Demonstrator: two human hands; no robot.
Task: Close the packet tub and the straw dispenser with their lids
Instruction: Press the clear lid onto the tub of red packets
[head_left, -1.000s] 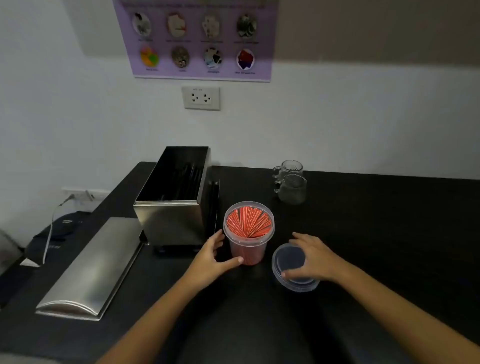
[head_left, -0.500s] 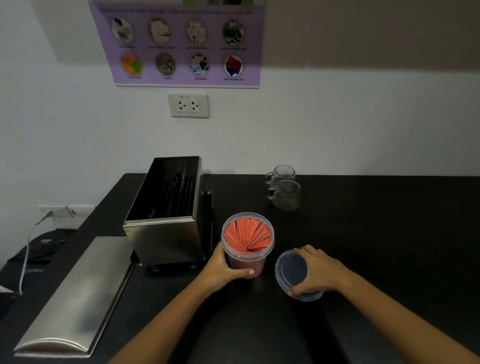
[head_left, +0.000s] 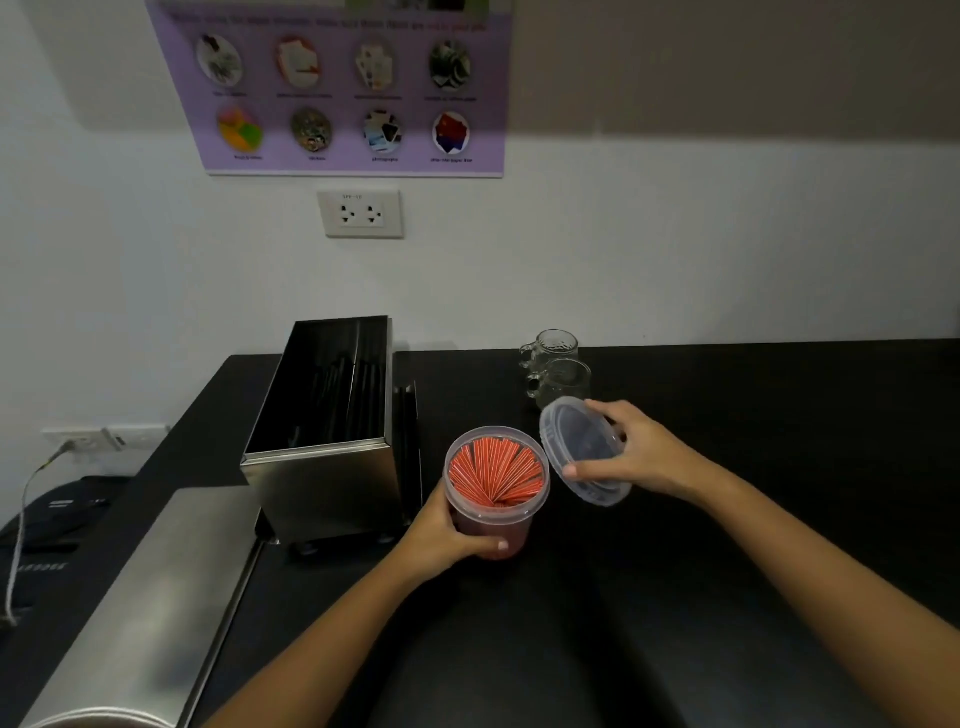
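Fingers of the left hand (head_left: 441, 535) wrap round the lower wall of the tub (head_left: 496, 486), thumb pressed on its near face, the rest hidden behind it. Red packets (head_left: 493, 470) stand fanned inside the tub, whose mouth is uncovered. Right of those fingers, the right hand (head_left: 639, 457) pinches the clear lid (head_left: 579, 449) by its rim, thumb on the near edge and the other fingers curled over the far edge. That lid is tilted, lifted off the table (head_left: 779, 467), its low edge just beside the tub's rim; whether they touch I cannot tell. Left of the left fingers lies the steel cover (head_left: 140, 613), flat. Beyond them stands the open dispenser (head_left: 324, 441), dark straws (head_left: 343, 395) inside. Beyond the right fingers, two glass mugs (head_left: 558, 364) sit close together.
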